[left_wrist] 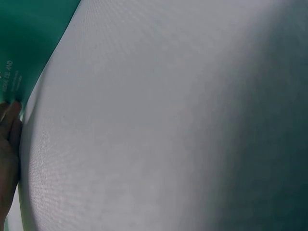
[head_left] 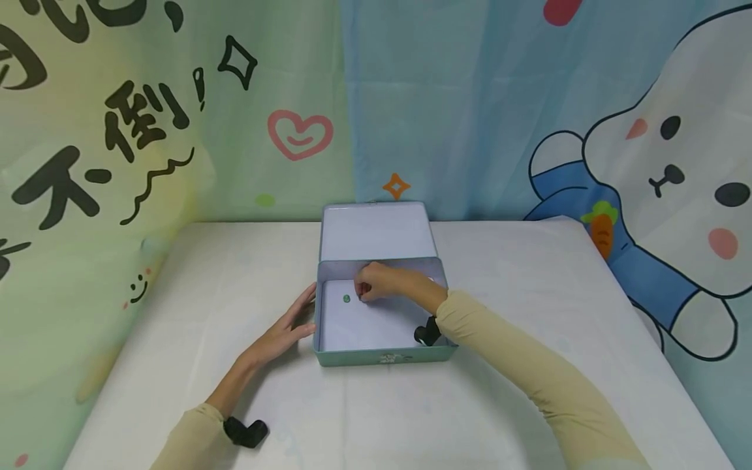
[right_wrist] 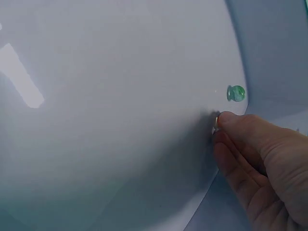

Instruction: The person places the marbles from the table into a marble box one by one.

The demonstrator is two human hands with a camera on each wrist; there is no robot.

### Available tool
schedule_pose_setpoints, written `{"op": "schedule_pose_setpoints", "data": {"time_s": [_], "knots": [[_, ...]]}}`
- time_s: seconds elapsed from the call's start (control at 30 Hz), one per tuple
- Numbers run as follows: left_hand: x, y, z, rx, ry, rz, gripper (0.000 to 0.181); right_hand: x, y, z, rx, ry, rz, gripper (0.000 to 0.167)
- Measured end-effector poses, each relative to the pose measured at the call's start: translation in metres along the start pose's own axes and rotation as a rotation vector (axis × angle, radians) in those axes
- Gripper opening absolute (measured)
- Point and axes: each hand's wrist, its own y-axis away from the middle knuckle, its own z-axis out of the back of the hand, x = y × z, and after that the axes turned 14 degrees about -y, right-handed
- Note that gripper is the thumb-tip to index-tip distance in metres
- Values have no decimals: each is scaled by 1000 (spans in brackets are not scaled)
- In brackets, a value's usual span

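Observation:
An open metal box (head_left: 384, 357) with a green outside and pale inside stands on the table. In it lies a small green glass marble (head_left: 346, 298), near a corner in the right wrist view (right_wrist: 236, 93). My right hand (head_left: 378, 281) reaches inside; its thumb and fingers (right_wrist: 226, 120) pinch a small shiny object (right_wrist: 216, 123), mostly hidden, at the box floor. My left hand (head_left: 284, 333) rests against the box's left wall with extended fingers; in the left wrist view the hand (left_wrist: 8, 159) touches the green side (left_wrist: 36, 38).
The box's lid (head_left: 378, 232) stands raised at the back. White cloth (head_left: 376, 418) covers the table. Behind it hangs a printed curtain (head_left: 423, 98) with a cartoon figure at right. A black wrist camera (head_left: 245, 433) sits at my left wrist, another (head_left: 427, 331) at my right.

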Motion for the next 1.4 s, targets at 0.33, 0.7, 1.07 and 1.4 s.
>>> {"op": "schedule_pose_setpoints", "data": {"time_s": [0.33,0.7,1.07,1.4], "knots": [[-2,0,0,-2,-7,10,71,-2,-1,-4,-29,8,-10,6],[-1,0,-1,-5,-8,9,72,-7,-2,-2,-15,12,3,9],[-2,1,0,-6,-3,8,72,11,34,23,-47,-69,84,29],[-1,0,0,-7,-13,0,72,12,139,23,-374,-124,85,37]]}}
